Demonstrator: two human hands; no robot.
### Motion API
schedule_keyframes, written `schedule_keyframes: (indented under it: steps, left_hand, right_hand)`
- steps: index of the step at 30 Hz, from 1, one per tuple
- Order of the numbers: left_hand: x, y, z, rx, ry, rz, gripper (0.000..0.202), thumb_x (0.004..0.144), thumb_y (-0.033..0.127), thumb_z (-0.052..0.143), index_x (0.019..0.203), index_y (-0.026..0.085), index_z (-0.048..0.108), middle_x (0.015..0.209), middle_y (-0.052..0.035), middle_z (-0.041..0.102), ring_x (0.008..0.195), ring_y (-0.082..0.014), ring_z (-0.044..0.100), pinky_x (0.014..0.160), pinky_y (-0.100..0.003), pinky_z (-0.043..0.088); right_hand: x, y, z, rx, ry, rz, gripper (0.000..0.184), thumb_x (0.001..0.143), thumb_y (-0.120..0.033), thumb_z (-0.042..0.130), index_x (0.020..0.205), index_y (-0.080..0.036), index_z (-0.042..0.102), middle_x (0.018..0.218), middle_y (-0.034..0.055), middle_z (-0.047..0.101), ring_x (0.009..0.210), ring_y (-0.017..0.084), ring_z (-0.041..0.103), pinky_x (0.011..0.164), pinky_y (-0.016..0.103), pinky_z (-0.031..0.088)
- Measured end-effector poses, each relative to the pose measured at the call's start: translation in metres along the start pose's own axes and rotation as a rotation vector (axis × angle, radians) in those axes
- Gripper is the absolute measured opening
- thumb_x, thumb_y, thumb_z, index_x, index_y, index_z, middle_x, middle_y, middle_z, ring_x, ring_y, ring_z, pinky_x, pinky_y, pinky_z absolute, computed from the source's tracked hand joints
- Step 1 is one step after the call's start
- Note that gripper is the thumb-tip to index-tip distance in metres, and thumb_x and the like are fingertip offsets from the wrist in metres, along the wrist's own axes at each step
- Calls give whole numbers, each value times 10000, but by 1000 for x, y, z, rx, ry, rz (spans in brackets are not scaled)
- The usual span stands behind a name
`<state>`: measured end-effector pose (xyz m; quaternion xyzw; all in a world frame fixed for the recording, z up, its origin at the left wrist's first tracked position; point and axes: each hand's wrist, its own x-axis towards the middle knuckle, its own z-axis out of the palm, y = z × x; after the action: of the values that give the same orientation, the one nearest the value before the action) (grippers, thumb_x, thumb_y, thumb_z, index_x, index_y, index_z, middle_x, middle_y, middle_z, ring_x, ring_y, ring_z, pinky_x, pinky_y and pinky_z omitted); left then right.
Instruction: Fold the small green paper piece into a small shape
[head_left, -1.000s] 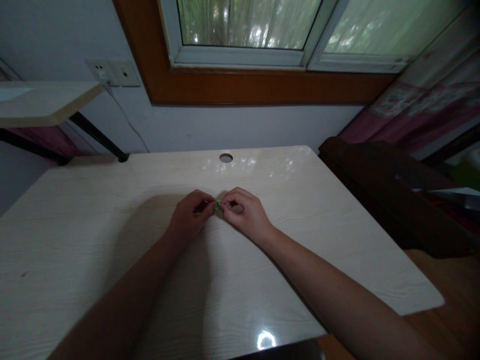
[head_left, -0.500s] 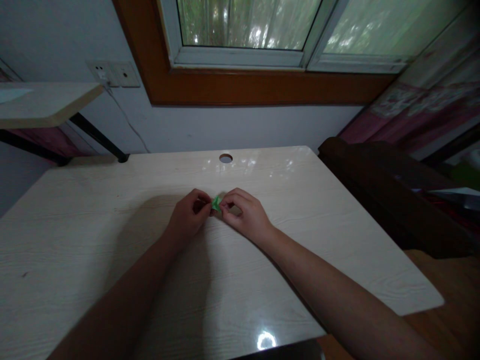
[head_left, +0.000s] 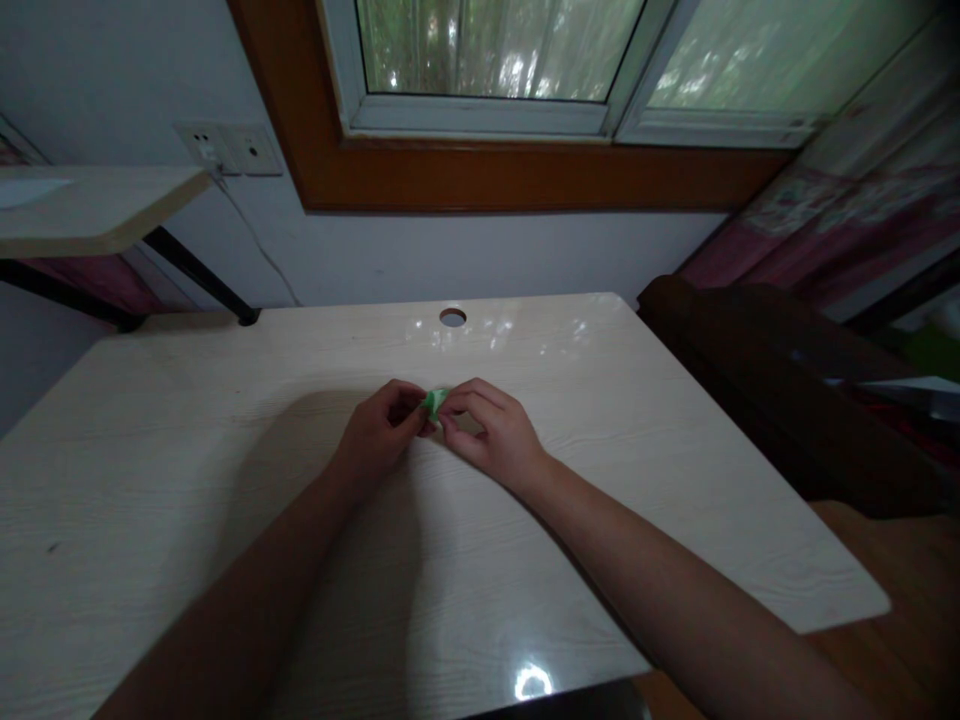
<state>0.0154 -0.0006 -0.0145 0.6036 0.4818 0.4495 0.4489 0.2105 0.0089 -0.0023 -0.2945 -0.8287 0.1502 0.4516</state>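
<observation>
A small green piece of folded paper (head_left: pixel 434 402), light and dark green in patches, is between my two hands just above the table. My left hand (head_left: pixel 384 425) pinches its left side between thumb and fingertips. On the other side my right hand (head_left: pixel 491 425) has its curled fingertips on the paper's right edge, with a gap showing inside the curl of thumb and fingers. The fingers hide part of the paper, so its full shape cannot be made out.
The pale wood-grain table (head_left: pixel 315 350) has a round cable hole (head_left: pixel 453 317) near its back edge. A raised shelf (head_left: pixel 97 215) on black legs stands at the left. Dark brown furniture (head_left: pixel 750 370) is at the right, and a window (head_left: pixel 495 60) is behind.
The green paper has turned slightly and shows more of its upper right side. My right fingers have shifted a little over its edge. My left hand stays nearly in place.
</observation>
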Motion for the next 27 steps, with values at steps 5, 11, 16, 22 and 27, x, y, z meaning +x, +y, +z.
schedule_keyframes:
  steps: [5, 11, 16, 22, 27]
  left_hand:
    - [0, -2, -2, 31, 34, -13, 215, 841, 369, 693, 937, 188, 628, 733, -11, 720, 680, -167, 717, 669, -265, 560]
    - [0, -2, -2, 33, 58, -14, 211, 818, 378, 708, 884, 190, 639, 739, -6, 717, 666, -165, 717, 648, -259, 560]
    - [1, -1, -3, 61, 68, -20, 215, 811, 385, 714, 858, 190, 635, 700, 0, 696, 634, -162, 698, 627, -254, 545]
    - [1, -4, -5, 99, 50, -11, 196, 820, 374, 698, 855, 189, 641, 742, -1, 679, 657, -153, 669, 635, -256, 540]
    - [0, -3, -3, 76, 23, -21, 211, 822, 392, 697, 829, 188, 646, 720, 0, 676, 660, -158, 663, 639, -258, 529]
  right_hand:
    - [1, -2, -1, 9, -5, 24, 44, 901, -193, 604, 899, -213, 643, 912, 69, 678, 847, 178, 645, 751, 321, 551]
    - [0, -1, 1, 21, -56, 49, 64, 914, -204, 598, 954, -217, 646, 951, 75, 677, 883, 188, 639, 790, 341, 545]
    - [0, 0, 3, 6, -68, 68, 55, 902, -229, 627, 953, -214, 610, 942, 71, 648, 888, 197, 614, 783, 344, 529]
    - [1, 0, 6, -42, -88, 64, 204, 851, -251, 694, 1004, -207, 568, 1013, 89, 616, 973, 228, 580, 833, 375, 518]
    - [0, 0, 6, -61, -89, 86, 223, 839, -213, 693, 1007, -218, 546, 1031, 85, 594, 983, 230, 566, 840, 377, 515]
